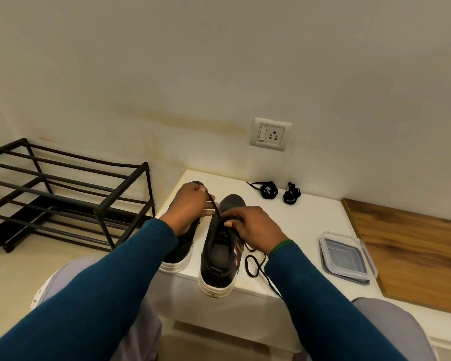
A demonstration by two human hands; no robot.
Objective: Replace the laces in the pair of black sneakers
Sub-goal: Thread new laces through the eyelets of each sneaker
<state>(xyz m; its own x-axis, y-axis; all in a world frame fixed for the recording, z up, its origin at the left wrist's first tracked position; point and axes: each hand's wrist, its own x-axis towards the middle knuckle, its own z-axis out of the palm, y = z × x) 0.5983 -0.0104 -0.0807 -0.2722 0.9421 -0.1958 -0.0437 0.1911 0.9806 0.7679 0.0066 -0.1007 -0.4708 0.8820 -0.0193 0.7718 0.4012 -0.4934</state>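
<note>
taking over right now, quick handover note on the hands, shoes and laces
Left hand pinches the lace, drawn up from the right sneaker. Right hand grips the same lace at that shoe's eyelets; its loose end trails on the table.
Left sneaker stands beside it, lacing hidden by the arm. Two coiled laces lie at the back, untouched.
Done: no shoe visibly relaced.
Left: probably pull this lace out, then thread the coiled ones into both shoes.

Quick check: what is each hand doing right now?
Left hand: pinching the black lace.
Right hand: gripping the sneaker at its lacing.
</note>
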